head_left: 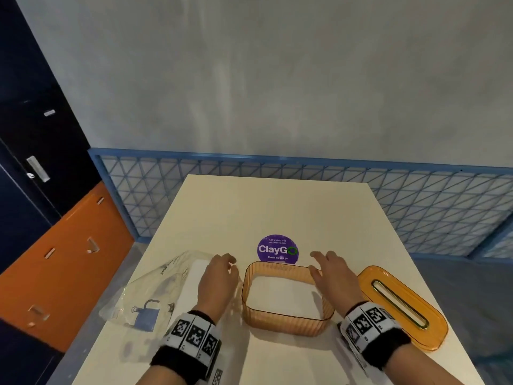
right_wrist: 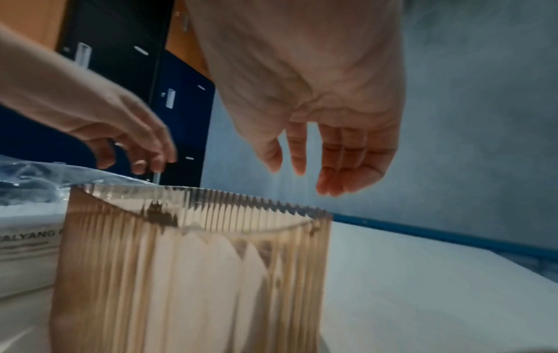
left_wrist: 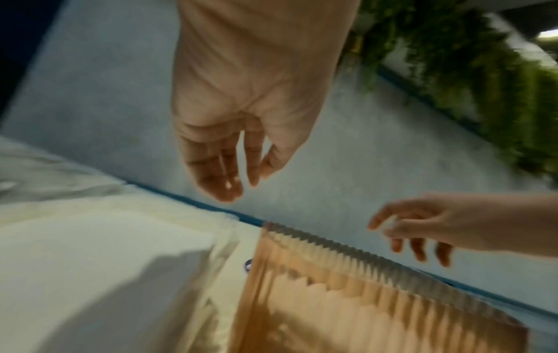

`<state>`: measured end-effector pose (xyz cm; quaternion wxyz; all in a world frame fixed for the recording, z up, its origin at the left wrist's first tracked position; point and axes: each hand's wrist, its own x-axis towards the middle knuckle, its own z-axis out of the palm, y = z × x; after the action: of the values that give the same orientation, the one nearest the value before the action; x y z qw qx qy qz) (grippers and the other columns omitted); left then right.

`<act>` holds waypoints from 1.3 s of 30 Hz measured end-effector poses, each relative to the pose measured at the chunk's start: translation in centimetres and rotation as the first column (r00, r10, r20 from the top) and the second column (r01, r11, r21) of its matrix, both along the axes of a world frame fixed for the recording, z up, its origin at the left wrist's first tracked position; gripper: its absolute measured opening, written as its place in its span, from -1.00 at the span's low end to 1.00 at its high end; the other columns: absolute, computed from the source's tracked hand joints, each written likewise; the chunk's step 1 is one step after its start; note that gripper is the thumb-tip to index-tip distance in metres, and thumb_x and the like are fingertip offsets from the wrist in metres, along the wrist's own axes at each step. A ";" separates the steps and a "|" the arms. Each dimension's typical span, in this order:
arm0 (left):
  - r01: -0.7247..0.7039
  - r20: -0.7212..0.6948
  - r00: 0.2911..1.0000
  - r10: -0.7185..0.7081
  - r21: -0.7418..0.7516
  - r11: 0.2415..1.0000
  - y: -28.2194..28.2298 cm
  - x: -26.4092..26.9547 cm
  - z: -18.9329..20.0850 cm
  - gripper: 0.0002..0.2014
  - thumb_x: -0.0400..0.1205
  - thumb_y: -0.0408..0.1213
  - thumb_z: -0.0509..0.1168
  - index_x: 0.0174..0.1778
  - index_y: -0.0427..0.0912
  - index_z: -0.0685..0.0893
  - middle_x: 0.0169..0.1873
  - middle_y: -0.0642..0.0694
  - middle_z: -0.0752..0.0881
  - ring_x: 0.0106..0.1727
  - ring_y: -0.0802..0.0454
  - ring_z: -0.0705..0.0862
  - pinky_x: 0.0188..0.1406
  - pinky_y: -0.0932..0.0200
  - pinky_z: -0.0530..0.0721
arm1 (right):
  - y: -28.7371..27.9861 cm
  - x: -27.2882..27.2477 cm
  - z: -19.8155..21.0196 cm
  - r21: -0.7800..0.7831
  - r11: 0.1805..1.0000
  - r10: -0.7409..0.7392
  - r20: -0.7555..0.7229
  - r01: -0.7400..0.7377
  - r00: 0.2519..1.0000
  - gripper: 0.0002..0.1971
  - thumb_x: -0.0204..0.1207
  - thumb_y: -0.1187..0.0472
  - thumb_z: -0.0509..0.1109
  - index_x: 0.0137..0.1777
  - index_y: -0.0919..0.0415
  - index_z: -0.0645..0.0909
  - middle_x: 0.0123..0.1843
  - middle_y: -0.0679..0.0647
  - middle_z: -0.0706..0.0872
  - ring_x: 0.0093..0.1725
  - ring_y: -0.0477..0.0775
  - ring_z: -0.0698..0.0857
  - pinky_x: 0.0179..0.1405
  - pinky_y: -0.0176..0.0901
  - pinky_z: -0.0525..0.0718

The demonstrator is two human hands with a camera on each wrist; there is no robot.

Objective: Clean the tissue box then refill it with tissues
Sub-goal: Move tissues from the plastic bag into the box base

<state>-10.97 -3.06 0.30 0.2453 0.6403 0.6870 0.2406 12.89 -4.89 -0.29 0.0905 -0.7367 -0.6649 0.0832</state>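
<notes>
An orange ribbed see-through tissue box (head_left: 286, 325) stands open-topped in the middle of the table, with something white showing inside. Its orange slotted lid (head_left: 402, 304) lies flat to the right. A clear plastic tissue pack (head_left: 155, 290) lies to the left. My left hand (head_left: 219, 276) hovers between pack and box, fingers relaxed and empty. My right hand (head_left: 331, 276) hovers at the box's right rim, also empty. The left wrist view shows the left hand (left_wrist: 238, 152) above the box (left_wrist: 347, 298). The right wrist view shows the right hand (right_wrist: 326, 152) above the box (right_wrist: 187, 274).
The cream table (head_left: 277, 207) carries a purple round ClayGo sticker (head_left: 277, 249) just behind the box. A blue lattice railing (head_left: 416, 195) runs behind the table. Dark blue and orange lockers (head_left: 41, 162) stand to the left.
</notes>
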 end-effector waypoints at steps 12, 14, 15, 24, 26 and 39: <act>-0.233 -0.487 0.866 0.114 -0.192 0.953 -1.8 -1.4 -5.3 -0.41 0.59 0.18 0.19 0.38 -0.17 0.37 0.33 -0.11 0.39 0.41 -0.09 0.39 0.22 0.00 0.54 | 0.1 0.5 -3.5 -0.259 0.950 -0.256 -0.322 0.175 0.911 -0.59 0.73 0.00 -0.21 0.30 0.15 0.38 0.02 0.24 0.69 0.01 0.23 0.69 0.05 0.02 0.64; -0.238 -0.504 0.858 0.101 -0.215 0.947 -1.4 -1.2 -5.1 -0.45 0.62 0.15 0.16 0.38 -0.18 0.39 0.31 -0.10 0.40 0.40 -0.07 0.40 0.21 -0.01 0.56 | 0.3 0.5 -3.6 -0.261 0.949 -0.259 -0.328 0.176 0.909 -0.58 0.73 -0.01 -0.22 0.25 0.17 0.40 -0.09 0.21 0.66 -0.02 0.23 0.70 -0.02 -0.01 0.62; -0.241 -0.511 0.854 0.095 -0.228 0.943 -1.2 -1.2 -5.0 -0.47 0.64 0.12 0.14 0.39 -0.18 0.39 0.31 -0.10 0.40 0.40 -0.07 0.41 0.20 -0.01 0.57 | 0.3 0.5 -3.5 -0.260 0.950 -0.259 -0.334 0.175 0.906 -0.58 0.72 -0.01 -0.23 0.22 0.17 0.40 -0.15 0.20 0.64 -0.04 0.24 0.71 -0.05 -0.03 0.61; -0.206 -0.364 0.927 0.088 -0.300 0.932 -0.9 -2.0 -3.9 -0.56 0.75 -0.04 -0.06 0.38 -0.25 0.46 0.37 -0.21 0.39 0.43 -0.20 0.36 0.31 -0.09 0.48 | 0.2 0.2 -3.2 -0.254 0.949 -0.273 -0.355 0.188 0.894 -0.60 0.71 -0.05 -0.25 0.10 0.12 0.37 -0.27 0.18 0.63 -0.11 0.27 0.73 -0.05 0.01 0.66; -0.173 -0.333 0.940 0.069 -0.294 0.940 -1.0 -2.3 -3.4 -0.57 0.76 -0.09 -0.08 0.37 -0.27 0.48 0.37 -0.27 0.41 0.40 -0.25 0.40 0.31 -0.08 0.48 | 0.1 0.3 -3.3 -0.250 0.949 -0.275 -0.354 0.193 0.894 -0.59 0.71 -0.05 -0.24 0.13 0.14 0.38 -0.24 0.19 0.63 -0.10 0.27 0.73 -0.04 0.01 0.66; -0.149 -0.459 0.888 0.026 -0.234 0.961 -1.3 -2.9 -3.3 -0.69 0.70 -0.44 0.02 0.37 -0.27 0.37 0.38 -0.22 0.42 0.37 -0.12 0.52 0.27 0.08 0.55 | 0.2 0.4 -3.4 -0.253 0.950 -0.256 -0.301 0.182 0.919 -0.57 0.71 -0.06 -0.24 0.15 0.15 0.40 -0.14 0.19 0.65 -0.06 0.25 0.70 -0.01 0.03 0.65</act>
<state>-13.83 -4.41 -2.95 0.1504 0.6085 0.7791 0.0033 13.25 -4.65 -3.73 0.1272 -0.7878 -0.5399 0.2678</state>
